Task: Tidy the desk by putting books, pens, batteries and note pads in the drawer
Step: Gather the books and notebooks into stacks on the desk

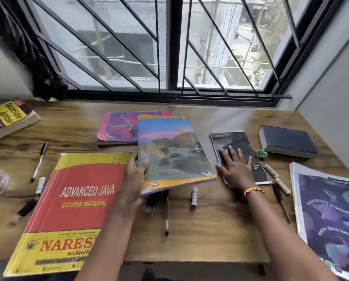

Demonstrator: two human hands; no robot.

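On the wooden desk (220, 230) below the barred window, I see both hands on books.

My view has the left hand (136, 169) closed on the left edge of the landscape-cover notebook (173, 153), thumb on top, its near end tilted up over some pens (166, 211) that it partly hides. The right hand (235, 169) lies flat with fingers spread on the dark note pad (240, 151), gripping nothing. The red and yellow Java book (72, 209) sits just left of the left wrist, its lower corner cut off. A purple notebook (118, 126) lies partly under the lifted one. Batteries (194, 196) and other pens lie scattered and blurred. No drawer is in view.
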